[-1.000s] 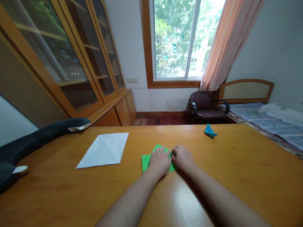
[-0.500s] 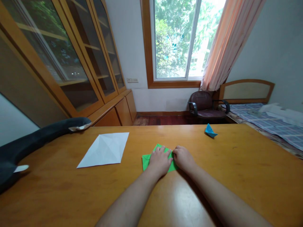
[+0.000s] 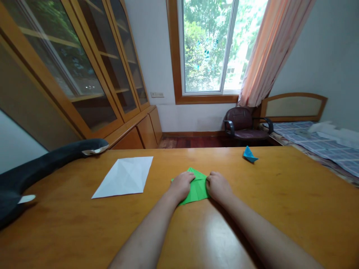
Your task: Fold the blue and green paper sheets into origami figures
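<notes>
A sheet of green folded paper [image 3: 198,188] lies on the wooden table between my two hands, with a pointed flap at its far side and creases across it. My left hand [image 3: 183,185] grips its left part, fingers curled over the paper and covering much of that side. At the right edge, my right hand [image 3: 218,185] is closed with the fingertips pinching the paper. The fingers' undersides are hidden.
A creased white paper sheet [image 3: 126,176] lies to the left. A small blue paper boat [image 3: 249,154] stands at the far right of the table [image 3: 280,209]. A dark plush toy [image 3: 50,164] sits at the left edge. Beyond are a chair [image 3: 241,125] and a bed.
My left hand has slid left across the green paper, baring its middle, and the paper has turned slightly. My right hand stays at the right edge.
</notes>
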`<state>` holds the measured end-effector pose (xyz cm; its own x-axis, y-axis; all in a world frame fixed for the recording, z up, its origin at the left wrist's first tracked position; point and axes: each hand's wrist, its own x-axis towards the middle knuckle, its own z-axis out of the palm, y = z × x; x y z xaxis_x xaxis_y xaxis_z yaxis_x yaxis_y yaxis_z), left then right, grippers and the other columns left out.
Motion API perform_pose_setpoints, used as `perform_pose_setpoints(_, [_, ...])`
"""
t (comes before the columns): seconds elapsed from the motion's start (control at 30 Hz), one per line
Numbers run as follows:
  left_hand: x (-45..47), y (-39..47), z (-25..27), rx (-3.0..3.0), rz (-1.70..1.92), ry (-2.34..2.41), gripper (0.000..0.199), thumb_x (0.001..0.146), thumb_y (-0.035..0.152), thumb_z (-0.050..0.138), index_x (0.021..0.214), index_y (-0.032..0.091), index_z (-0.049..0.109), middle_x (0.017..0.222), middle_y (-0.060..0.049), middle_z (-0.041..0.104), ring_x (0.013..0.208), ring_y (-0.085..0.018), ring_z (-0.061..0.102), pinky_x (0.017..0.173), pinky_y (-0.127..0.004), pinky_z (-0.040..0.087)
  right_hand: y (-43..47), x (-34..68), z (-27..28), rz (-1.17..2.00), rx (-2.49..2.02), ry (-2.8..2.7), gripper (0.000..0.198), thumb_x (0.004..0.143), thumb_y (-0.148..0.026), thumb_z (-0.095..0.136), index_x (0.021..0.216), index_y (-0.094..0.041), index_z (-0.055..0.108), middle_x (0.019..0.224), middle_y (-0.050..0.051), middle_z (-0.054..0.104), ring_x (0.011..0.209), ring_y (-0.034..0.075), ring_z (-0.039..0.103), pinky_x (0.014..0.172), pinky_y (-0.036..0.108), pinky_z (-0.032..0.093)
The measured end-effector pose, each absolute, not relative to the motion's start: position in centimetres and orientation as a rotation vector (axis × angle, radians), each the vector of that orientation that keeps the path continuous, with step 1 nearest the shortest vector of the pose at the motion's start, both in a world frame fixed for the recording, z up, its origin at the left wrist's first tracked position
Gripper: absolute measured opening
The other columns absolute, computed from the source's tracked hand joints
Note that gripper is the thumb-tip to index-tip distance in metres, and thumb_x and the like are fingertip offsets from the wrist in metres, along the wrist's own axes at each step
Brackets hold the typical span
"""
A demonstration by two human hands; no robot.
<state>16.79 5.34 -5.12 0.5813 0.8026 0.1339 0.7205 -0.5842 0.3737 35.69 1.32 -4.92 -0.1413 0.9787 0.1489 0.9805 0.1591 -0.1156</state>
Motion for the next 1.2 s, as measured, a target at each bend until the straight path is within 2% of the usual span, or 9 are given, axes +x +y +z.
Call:
perform_pose_setpoints(0.17, [16.9, 5.4, -5.3, 2.525, 0.39, 1.3, 0.037, 0.089, 0.019, 0.042, 0.119, 0.021, 0.064, 0.132, -0.006, 0.058, 0.12, -0.02, 0.052, 0.106, -0.032, 0.038, 1.3, 35.8, -5.0, 0.003, -1.916, -2.226, 0.024, 0.087, -0.017, 0.046, 0.082, -0.016, 0.069, 0.086, 0.009, 0.064, 0.085, 0.018, 0.057, 0.075, 0.026, 0.037])
perform_pose_setpoints(0.33, [16.5, 5.3, -4.6, 2.539, 0.427, 1.386, 0.031, 0.087, 0.021, 0.048, 0.114, 0.021, 0.064, 0.124, -0.006, 0.062, 0.115, -0.02, 0.055, 0.102, -0.031, 0.039, 1.2, 35.6, -4.8, 0.012, -1.913, -2.253, 0.025, 0.089, -0.016, 0.044, 0.084, -0.015, 0.068, 0.087, 0.011, 0.063, 0.086, 0.02, 0.056, 0.073, 0.028, 0.038])
perform_pose_setpoints(0.5, [15.3, 5.4, -3.7, 2.527, 0.323, 1.627, 0.029, 0.083, 0.04, 0.058, 0.104, 0.021, 0.064, 0.107, -0.009, 0.065, 0.103, -0.024, 0.057, 0.092, -0.034, 0.043, 0.8, 35.2, -4.4, -0.019, -1.917, -2.268, 0.023, 0.089, -0.014, 0.044, 0.088, -0.015, 0.066, 0.089, 0.012, 0.062, 0.084, 0.021, 0.055, 0.075, 0.029, 0.038])
perform_pose_setpoints(0.67, [14.4, 5.7, -3.3, 2.459, 0.253, 1.844, 0.036, 0.081, 0.049, 0.059, 0.102, 0.02, 0.064, 0.105, -0.011, 0.064, 0.101, -0.026, 0.057, 0.087, -0.036, 0.043, 0.6, 35.2, -4.1, -0.071, -1.783, -2.284, 0.028, 0.086, -0.01, 0.044, 0.106, -0.016, 0.064, 0.097, 0.011, 0.061, 0.091, 0.021, 0.053, 0.08, 0.029, 0.038])
perform_pose_setpoints(0.8, [14.0, 5.8, -3.3, 2.38, 0.236, 1.927, 0.036, 0.081, 0.044, 0.058, 0.107, 0.019, 0.062, 0.105, -0.012, 0.065, 0.1, -0.027, 0.059, 0.085, -0.035, 0.044, 0.8, 35.3, -4.4, 0.011, -1.544, -2.381, 0.034, 0.087, -0.01, 0.043, 0.111, -0.018, 0.065, 0.111, 0.01, 0.061, 0.102, 0.02, 0.052, 0.091, 0.029, 0.038])
perform_pose_setpoints(0.97, [13.3, 6.2, -3.8, 2.292, 0.313, 1.809, 0.034, 0.078, 0.031, 0.061, 0.11, 0.02, 0.063, 0.102, -0.008, 0.068, 0.094, -0.022, 0.062, 0.078, -0.029, 0.045, 0.8, 35.5, -4.7, 0.147, -1.385, -2.42, 0.041, 0.082, -0.006, 0.045, 0.117, -0.017, 0.063, 0.125, 0.011, 0.059, 0.114, 0.018, 0.051, 0.099, 0.028, 0.036])
perform_pose_setpoints(1.1, [13.0, 6.7, -4.3, 2.209, 0.436, 1.72, 0.039, 0.073, 0.019, 0.063, 0.112, 0.018, 0.064, 0.097, -0.005, 0.07, 0.088, -0.018, 0.063, 0.076, -0.025, 0.046, 0.6, 35.4, -4.0, 0.166, -1.392, -2.427, 0.039, 0.081, -0.007, 0.046, 0.112, -0.018, 0.065, 0.116, 0.009, 0.064, 0.108, 0.018, 0.055, 0.095, 0.027, 0.039])
perform_pose_setpoints(1.2, [13.5, 6.6, -4.5, 2.229, 0.478, 1.66, 0.041, 0.073, 0.014, 0.061, 0.114, 0.018, 0.063, 0.099, -0.004, 0.07, 0.09, -0.017, 0.063, 0.081, -0.025, 0.046, 0.5, 35.2, -3.1, 0.073, -1.478, -2.385, 0.029, 0.085, -0.017, 0.049, 0.109, -0.018, 0.066, 0.112, 0.009, 0.065, 0.103, 0.02, 0.057, 0.093, 0.03, 0.04])
